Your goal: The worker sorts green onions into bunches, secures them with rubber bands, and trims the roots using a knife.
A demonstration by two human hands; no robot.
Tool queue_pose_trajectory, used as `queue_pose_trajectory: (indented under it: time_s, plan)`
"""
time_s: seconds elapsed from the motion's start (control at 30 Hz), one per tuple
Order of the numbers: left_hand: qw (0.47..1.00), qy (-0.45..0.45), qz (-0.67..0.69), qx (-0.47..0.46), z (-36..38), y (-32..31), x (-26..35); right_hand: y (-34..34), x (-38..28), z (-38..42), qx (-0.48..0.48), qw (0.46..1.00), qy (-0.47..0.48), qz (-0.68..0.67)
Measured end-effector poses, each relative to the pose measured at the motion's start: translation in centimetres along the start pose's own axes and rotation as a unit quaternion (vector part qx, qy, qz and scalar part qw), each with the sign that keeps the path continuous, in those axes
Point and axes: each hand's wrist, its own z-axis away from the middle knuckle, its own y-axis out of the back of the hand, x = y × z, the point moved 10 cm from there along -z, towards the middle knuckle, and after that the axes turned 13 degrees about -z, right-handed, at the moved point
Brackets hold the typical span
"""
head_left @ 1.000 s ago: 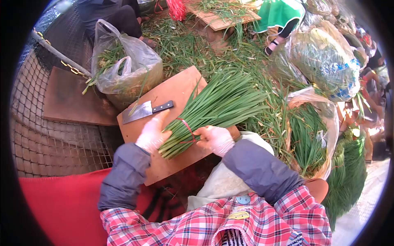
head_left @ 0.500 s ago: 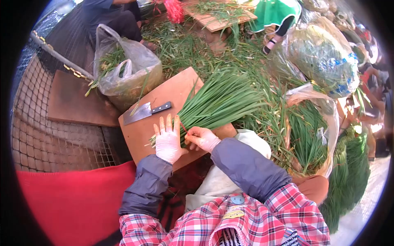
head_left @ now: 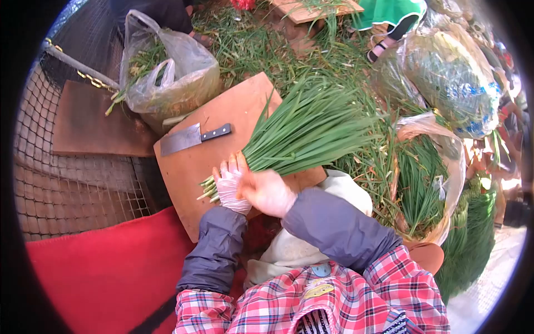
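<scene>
Chives (head_left: 303,131) are gathered in a thick bunch that lies across a wooden cutting board (head_left: 194,167), the pale cut ends pointing down and to the left of the hands and the green blades fanning up and to the right. The bunch is gripped near its cut ends by both hands. The left hand (head_left: 231,186), in a thin white glove, is wrapped around the stems with its fingers laid over the top. The right hand (head_left: 267,192) is pressed against the bunch just beside the left hand, touching it; whether its fingers are curled under the stems cannot be told.

A cleaver (head_left: 192,137) with a dark handle is laid flat on the board just beyond the left hand, apart from the chives. Farther out past the cleaver a clear plastic bag (head_left: 167,78) of green trimmings is seen. To the right of the right hand, more bagged greens (head_left: 420,183) are stacked, and loose blades are strewn over the ground beyond the board. A red cloth (head_left: 105,273) is spread below the left arm.
</scene>
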Motion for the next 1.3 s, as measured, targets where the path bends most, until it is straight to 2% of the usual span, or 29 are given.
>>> queue_pose_trajectory:
  time_s: [0.07, 0.1, 0.17, 0.2, 0.23, 0.3, 0.37, 0.4, 0.43, 0.47, 0.5, 0.53, 0.57, 0.63, 0.7, 0.77, 0.83, 0.93, 0.97, 1.0, 1.07, 1.17, 1.2, 1.3]
  plan:
    - [0.968, 0.06, 0.238, -0.059, 1.0, -4.5, -0.5, -0.2, 0.4, -3.3, 0.03, 0.988, -0.012, -0.148]
    - [0.981, 0.036, 0.178, -0.068, 0.8, -3.0, -0.2, -0.6, 0.6, -4.7, 0.026, 0.972, -0.026, -0.232]
    - [0.995, -0.016, 0.055, -0.076, 0.6, 0.0, 0.6, -0.3, 2.1, -6.7, 0.059, 0.889, -0.138, -0.433]
    - [0.996, -0.006, 0.066, -0.06, 0.4, 0.4, 0.4, 0.8, 3.3, -7.7, 0.136, 0.885, -0.19, -0.403]
    - [0.996, 0.005, 0.078, -0.039, 0.1, 0.9, 0.1, 0.7, 4.2, -9.0, 0.141, 0.89, -0.191, -0.39]
    - [0.995, -0.007, 0.082, -0.059, -0.2, 0.8, 0.1, 0.3, 5.5, -9.8, 0.111, 0.882, -0.212, -0.406]
    - [0.994, -0.014, 0.095, -0.056, -0.6, 1.3, -0.1, 1.8, 2.2, -10.4, 0.001, 0.96, -0.111, -0.258]
    - [0.993, -0.015, 0.108, -0.051, -0.3, 1.9, -0.2, 2.3, 0.8, -9.8, -0.054, 0.98, -0.063, -0.181]
    - [0.992, -0.014, 0.119, -0.046, 0.0, 2.3, -0.4, 3.6, -1.2, -9.2, -0.066, 0.995, 0.065, -0.044]
    - [0.992, -0.014, 0.128, -0.018, 0.4, 2.5, -0.6, 4.6, -4.1, -7.1, -0.082, 0.97, 0.095, 0.209]
    - [0.99, -0.035, 0.134, -0.029, 0.5, 2.8, -0.8, 4.8, -4.6, -5.4, -0.062, 0.918, 0.181, 0.348]
    - [0.987, -0.061, 0.142, -0.039, 0.7, 3.4, -1.1, 4.7, -1.3, -4.2, -0.097, 0.861, 0.129, 0.483]
    - [0.983, -0.088, 0.15, -0.05, 1.0, 3.9, -1.5, 4.7, 1.5, -2.7, -0.1, 0.774, 0.131, 0.612]
    - [0.987, -0.052, 0.129, -0.081, 2.3, 3.0, -4.5, 6.4, 2.1, -2.3, -0.053, 0.832, 0.103, 0.543]
    - [0.984, 0.017, 0.135, -0.112, 5.2, 1.6, -8.6, 6.6, 2.6, -2.8, -0.04, 0.831, 0.111, 0.544]
    - [0.968, 0.107, 0.094, -0.209, 10.0, -1.9, -13.8, 7.2, 1.9, -2.4, -0.023, 0.848, 0.1, 0.519]
    - [0.923, 0.216, 0.212, -0.239, 15.9, -5.3, -17.7, 8.6, -0.1, -1.6, -0.004, 0.875, 0.08, 0.477]
    - [0.787, 0.284, 0.514, -0.189, 15.1, -1.2, -14.3, 11.0, -3.6, 0.8, 0.073, 0.907, 0.085, 0.406]
    - [0.734, 0.252, 0.595, -0.207, 13.5, -1.3, -11.3, 11.8, -5.2, 1.5, 0.101, 0.912, 0.095, 0.385]
    - [0.628, 0.241, 0.711, -0.204, 11.0, 1.4, -8.2, 12.2, -6.6, 2.1, 0.124, 0.921, 0.105, 0.354]
    - [0.644, 0.108, 0.756, -0.053, 6.0, 3.3, -5.0, 12.3, -9.3, 3.1, 0.144, 0.945, 0.144, 0.257]
    - [0.471, 0.055, 0.867, 0.151, -0.7, 7.8, -4.4, 10.2, -12.8, 3.8, 0.113, 0.976, 0.169, 0.074]
    - [0.415, 0.056, 0.907, 0.053, -1.4, 10.0, -4.2, 8.8, -13.5, 3.7, 0.111, 0.975, 0.176, 0.078]
    - [0.364, 0.131, 0.916, 0.106, -1.4, 12.6, -9.0, 5.0, -15.9, 3.6, 0.1, 0.973, 0.204, 0.044]
